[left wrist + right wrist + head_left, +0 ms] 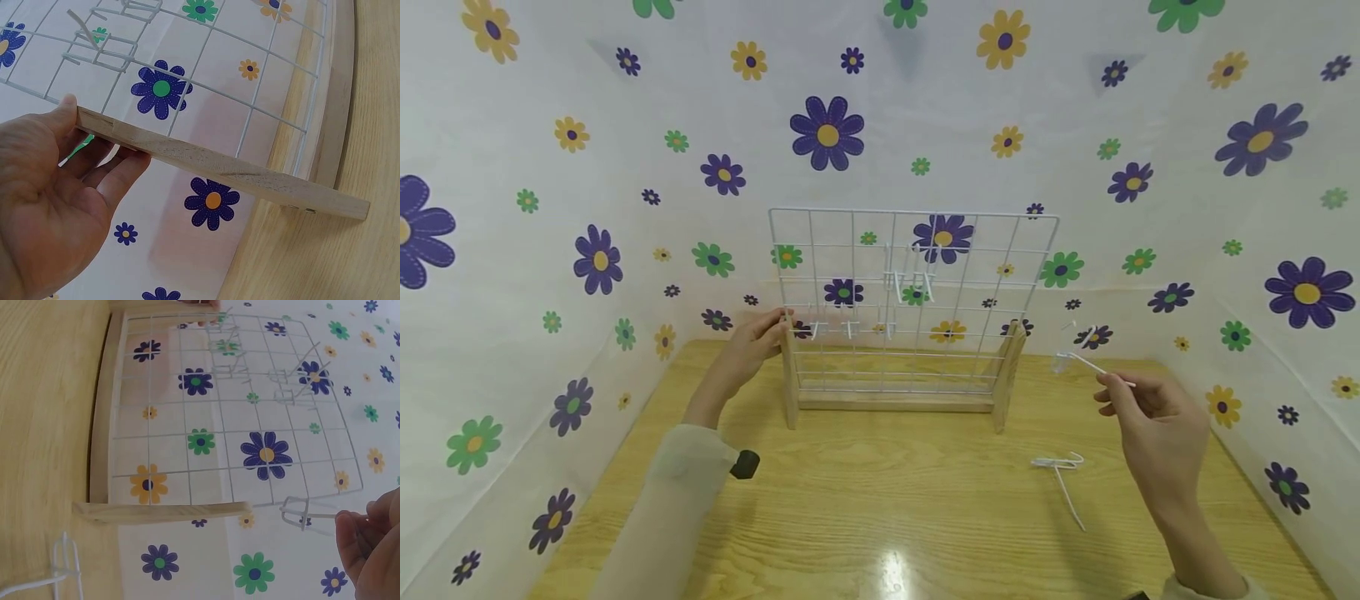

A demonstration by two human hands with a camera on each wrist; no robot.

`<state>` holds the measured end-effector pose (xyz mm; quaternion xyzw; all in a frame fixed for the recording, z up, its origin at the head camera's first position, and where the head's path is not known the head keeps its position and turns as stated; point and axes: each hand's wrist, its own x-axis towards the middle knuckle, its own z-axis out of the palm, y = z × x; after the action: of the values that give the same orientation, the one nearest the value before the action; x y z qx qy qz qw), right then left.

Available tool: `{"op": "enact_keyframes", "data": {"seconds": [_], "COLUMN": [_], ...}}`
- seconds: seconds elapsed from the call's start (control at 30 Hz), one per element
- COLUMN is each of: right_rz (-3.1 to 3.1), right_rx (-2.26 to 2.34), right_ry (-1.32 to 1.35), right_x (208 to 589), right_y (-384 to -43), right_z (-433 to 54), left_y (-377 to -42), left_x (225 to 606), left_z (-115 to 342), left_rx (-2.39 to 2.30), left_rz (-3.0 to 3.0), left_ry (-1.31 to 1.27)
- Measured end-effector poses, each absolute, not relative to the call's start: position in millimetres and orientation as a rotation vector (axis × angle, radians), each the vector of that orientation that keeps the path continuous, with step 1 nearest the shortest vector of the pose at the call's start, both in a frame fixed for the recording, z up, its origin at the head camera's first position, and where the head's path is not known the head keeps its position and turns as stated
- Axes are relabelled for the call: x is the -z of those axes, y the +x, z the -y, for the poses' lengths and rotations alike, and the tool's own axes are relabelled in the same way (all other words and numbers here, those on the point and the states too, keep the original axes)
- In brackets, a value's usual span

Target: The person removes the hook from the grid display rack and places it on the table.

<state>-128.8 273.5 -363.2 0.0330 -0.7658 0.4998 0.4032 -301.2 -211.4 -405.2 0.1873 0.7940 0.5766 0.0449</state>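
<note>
A white wire grid panel [917,312] stands upright in a wooden frame. My left hand [751,343] grips the frame's left wooden post [206,162] near its top, thumb on one side and fingers on the other. Out to the right of the panel, my right hand [1161,425] pinches a white wire hook [295,514] by its long prong between thumb and fingers. The hook's bracket end points toward the panel and is apart from it in the head view. Several similar hooks [850,327] hang on the grid, at two heights.
Another loose hook [1058,463] lies on the wooden table [850,500], below and left of my right hand. The frame's right post [1009,379] stands between the panel and that hand. A flower-patterned sheet [925,108] encloses the back and both sides.
</note>
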Motion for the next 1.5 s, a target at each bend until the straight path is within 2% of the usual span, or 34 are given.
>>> {"op": "enact_keyframes", "data": {"seconds": [0.7, 1.2, 1.5], "right_rz": [2.000, 2.079, 2.103], "right_rx": [-1.279, -1.374, -1.440], "right_ry": [-0.036, -0.228, -0.201], "right_x": [409.0, 437.7, 449.2], "right_y": [-102.5, -89.2, -86.9], "right_z": [-278.5, -268.0, -258.0], "left_y": [-300.2, -301.3, -301.1], "left_x": [408.7, 407.3, 406.4], "left_z": [213.1, 212.1, 211.9], "left_rx": [-1.762, -1.759, -1.756], "left_rz": [-2.431, -2.437, -2.446], "left_ry": [0.534, 0.540, 0.543]}}
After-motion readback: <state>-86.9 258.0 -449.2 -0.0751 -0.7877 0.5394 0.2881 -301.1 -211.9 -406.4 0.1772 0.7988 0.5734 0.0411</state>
